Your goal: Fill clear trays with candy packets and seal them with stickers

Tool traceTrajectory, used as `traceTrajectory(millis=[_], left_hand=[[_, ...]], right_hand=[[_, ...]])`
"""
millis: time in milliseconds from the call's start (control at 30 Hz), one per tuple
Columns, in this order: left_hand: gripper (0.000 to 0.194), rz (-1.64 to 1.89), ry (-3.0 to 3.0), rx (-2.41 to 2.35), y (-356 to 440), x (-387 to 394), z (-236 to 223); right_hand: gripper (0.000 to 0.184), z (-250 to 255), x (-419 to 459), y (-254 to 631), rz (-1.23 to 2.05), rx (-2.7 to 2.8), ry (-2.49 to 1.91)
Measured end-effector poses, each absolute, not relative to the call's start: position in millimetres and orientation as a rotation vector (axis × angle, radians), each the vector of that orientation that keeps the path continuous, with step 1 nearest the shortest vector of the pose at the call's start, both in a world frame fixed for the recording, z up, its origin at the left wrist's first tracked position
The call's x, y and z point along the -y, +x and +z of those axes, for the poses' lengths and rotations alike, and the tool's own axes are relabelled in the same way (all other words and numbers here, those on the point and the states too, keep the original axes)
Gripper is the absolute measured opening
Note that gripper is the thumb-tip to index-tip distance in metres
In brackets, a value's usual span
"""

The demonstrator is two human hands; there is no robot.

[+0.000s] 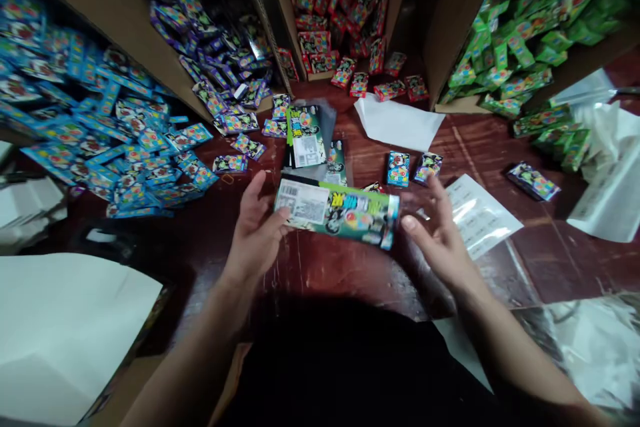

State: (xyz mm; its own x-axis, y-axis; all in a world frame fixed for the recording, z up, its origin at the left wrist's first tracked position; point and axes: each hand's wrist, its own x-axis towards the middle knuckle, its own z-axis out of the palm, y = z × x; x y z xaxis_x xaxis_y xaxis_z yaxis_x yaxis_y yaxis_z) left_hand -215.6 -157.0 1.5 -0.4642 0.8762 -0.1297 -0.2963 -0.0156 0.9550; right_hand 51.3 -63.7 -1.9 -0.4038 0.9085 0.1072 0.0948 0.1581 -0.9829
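A long, flat printed packet (350, 217), green and dark with a white barcode label, is held level above the table. My left hand (263, 227) grips its left end, thumb on the label and fingers behind. Just off the packet's right end is my right hand (440, 233), its thumb and fingers spread, with slight motion blur. Beyond the packet lie similar dark green printed sleeves (306, 137). A small blue box (398, 169) and a small purple box (429, 167) rest near my right fingers.
Cartons spill small blue boxes (150, 140), purple boxes (220, 47), red boxes (345, 7) and green boxes (530, 47). White paper (400, 121), a clear label sheet (480, 213) and another purple box (533, 180) lie on the dark red table (330, 273).
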Motion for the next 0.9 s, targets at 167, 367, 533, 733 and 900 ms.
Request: traceTrajectory(millis=[167, 367, 533, 733, 900], left_hand=[[0.061, 1.482, 0.733, -1.326, -184.9, 183.6, -6.8], [0.042, 1.295, 1.047, -1.323, -166.6, 160.1, 0.7], [0.062, 1.35, 1.003, -1.179, -151.2, 148.1, -8.6], [0.031, 1.109, 1.102, -1.202, -155.6, 157.6, -14.4], [0.018, 1.088, 1.21, -1.298, -157.9, 150.5, -10.6]], right_hand=[[0.085, 1.7, 62.4, 34.0, 1.188, 1.465, -1.05], [0.095, 14.8, 47.8, 49.9, 1.244, 1.927, -0.789], [0.086, 6.2, 52.5, 60.3, 1.284, 2.032, -0.723], [0.082, -8.0, 70.8, 73.7, 1.475, 1.979, -0.769], [0.081, -23.1, 96.9, 64.6, 1.19, 1.679, -0.909]])
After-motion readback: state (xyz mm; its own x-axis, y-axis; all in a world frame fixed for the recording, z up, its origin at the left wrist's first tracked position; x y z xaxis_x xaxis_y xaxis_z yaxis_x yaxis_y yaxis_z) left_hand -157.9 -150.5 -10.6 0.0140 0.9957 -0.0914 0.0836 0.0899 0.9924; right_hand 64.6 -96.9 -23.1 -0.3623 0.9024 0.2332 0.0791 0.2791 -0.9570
